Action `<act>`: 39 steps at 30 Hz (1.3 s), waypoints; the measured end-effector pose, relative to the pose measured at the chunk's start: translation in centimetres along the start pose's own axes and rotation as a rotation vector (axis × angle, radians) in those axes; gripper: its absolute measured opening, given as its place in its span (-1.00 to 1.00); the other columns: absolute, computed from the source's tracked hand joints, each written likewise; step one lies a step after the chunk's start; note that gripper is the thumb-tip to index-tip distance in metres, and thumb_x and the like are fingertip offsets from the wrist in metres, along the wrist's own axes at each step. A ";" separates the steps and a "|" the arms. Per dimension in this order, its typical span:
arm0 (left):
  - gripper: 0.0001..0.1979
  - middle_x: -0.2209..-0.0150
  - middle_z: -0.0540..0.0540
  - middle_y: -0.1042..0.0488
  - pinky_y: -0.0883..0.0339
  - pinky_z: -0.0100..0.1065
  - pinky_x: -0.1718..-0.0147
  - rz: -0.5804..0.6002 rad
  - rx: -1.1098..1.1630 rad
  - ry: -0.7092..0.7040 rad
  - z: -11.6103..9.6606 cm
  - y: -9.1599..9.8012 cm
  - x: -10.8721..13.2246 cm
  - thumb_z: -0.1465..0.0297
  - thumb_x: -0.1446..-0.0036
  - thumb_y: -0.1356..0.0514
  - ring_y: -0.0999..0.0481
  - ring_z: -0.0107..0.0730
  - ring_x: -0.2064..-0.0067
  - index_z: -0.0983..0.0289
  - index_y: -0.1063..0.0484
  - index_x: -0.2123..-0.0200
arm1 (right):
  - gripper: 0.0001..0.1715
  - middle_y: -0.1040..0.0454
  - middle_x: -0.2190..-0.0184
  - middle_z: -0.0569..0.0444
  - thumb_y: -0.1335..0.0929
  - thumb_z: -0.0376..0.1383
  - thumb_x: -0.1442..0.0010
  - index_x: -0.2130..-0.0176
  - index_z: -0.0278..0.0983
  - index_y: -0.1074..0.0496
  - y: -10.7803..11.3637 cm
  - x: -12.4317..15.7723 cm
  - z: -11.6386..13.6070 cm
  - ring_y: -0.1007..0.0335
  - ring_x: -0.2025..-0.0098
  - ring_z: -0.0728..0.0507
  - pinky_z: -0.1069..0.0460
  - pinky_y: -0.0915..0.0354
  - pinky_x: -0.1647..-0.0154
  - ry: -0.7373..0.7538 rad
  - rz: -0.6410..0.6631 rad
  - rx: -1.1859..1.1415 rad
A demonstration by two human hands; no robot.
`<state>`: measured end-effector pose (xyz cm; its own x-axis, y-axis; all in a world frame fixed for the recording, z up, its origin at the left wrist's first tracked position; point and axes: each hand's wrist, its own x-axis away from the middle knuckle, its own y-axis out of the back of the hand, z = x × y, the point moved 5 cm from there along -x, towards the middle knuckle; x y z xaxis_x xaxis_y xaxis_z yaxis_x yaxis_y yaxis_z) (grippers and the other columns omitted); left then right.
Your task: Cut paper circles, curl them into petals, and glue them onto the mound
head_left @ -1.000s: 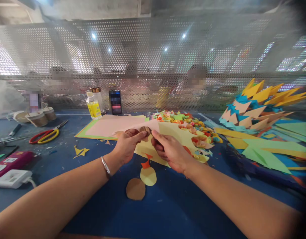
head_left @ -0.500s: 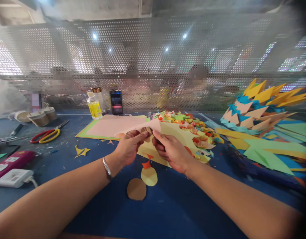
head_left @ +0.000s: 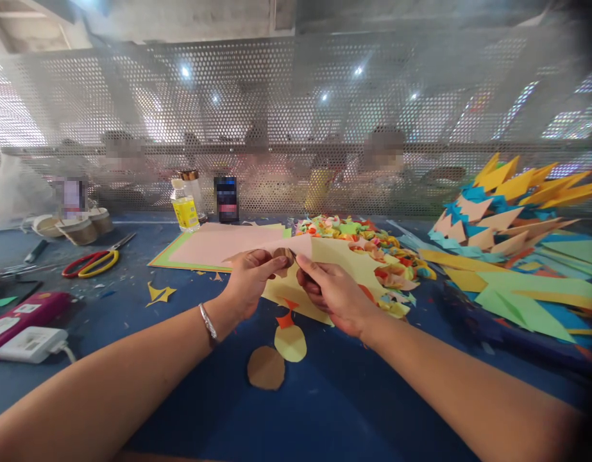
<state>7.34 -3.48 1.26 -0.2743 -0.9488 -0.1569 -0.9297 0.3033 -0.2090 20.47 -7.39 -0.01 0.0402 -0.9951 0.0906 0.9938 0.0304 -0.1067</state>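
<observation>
Both my hands meet over the blue table, pinching a small rolled brown paper piece (head_left: 283, 256). My left hand (head_left: 248, 283), a bracelet at its wrist, grips the piece with thumb and fingers closed. Closed fingers of my right hand (head_left: 330, 294) hold the piece's other side. Beneath the hands lies a yellow paper sheet (head_left: 344, 260) beside a pink sheet (head_left: 219, 244). Near my wrists rest a brown paper circle (head_left: 265, 367), a yellow-green circle (head_left: 290, 342) and an orange scrap (head_left: 286, 319).
Red-and-yellow scissors (head_left: 90, 263) lie at left near tape rolls (head_left: 79, 228), a glue bottle (head_left: 185, 208) and a power strip (head_left: 31, 340). A heap of rolled paper flowers (head_left: 377, 253) sits behind. Stacked pointed paper cut-outs (head_left: 507, 218) fill the right. A perforated metal screen (head_left: 296, 115) backs the table.
My hands hold almost the same place; the fingers have shifted slightly on the brown paper roll. The view has drifted a little.
</observation>
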 end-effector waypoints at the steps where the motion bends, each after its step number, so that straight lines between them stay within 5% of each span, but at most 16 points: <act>1: -0.89 0.50 0.04 -0.48 -0.14 -0.41 0.38 0.004 -0.008 -0.005 -0.1 0.0 0.0 0.40 0.02 -0.30 -0.38 -0.52 0.45 0.35 -0.48 0.49 | -0.45 0.08 0.72 0.32 -0.38 0.11 -0.05 0.56 -0.29 -0.26 0.0 0.0 0.0 0.25 0.71 0.14 0.14 0.33 0.72 0.001 -0.002 0.000; 8: -0.85 0.51 0.05 -0.48 -0.22 -0.38 0.37 0.088 0.021 0.095 0.2 -0.2 0.0 0.39 0.02 -0.30 -0.47 -0.47 0.44 0.36 -0.44 0.48 | -0.45 0.04 0.71 0.30 -0.35 0.09 -0.09 0.57 -0.30 -0.27 0.1 -0.1 -0.2 0.23 0.71 0.14 0.12 0.32 0.71 0.007 0.008 0.024; 19: -0.84 0.58 0.00 -0.44 -0.21 -0.42 0.40 0.033 0.029 0.089 0.3 0.1 0.0 0.44 0.02 -0.30 -0.52 -0.45 0.45 0.34 -0.36 0.51 | -0.47 0.06 0.71 0.31 -0.35 0.08 -0.10 0.57 -0.29 -0.27 0.0 -0.2 -0.2 0.26 0.70 0.12 0.10 0.34 0.70 -0.009 0.017 0.037; 39: -0.87 0.52 0.04 -0.45 -0.23 -0.39 0.44 -0.028 -0.243 -0.137 -0.4 0.9 -0.8 0.43 -0.04 -0.24 -0.53 -0.38 0.41 0.32 -0.32 0.44 | -0.45 -0.02 0.71 0.32 -0.35 0.11 -0.09 0.52 -0.32 -0.30 -0.1 0.2 -0.1 0.22 0.76 0.17 0.17 0.31 0.76 -0.129 0.093 -0.033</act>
<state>6.61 -2.46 1.63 -0.2273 -0.9307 -0.2865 -0.9726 0.2315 0.0198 20.36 -7.60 -0.09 0.1473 -0.9675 0.2053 0.9813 0.1169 -0.1530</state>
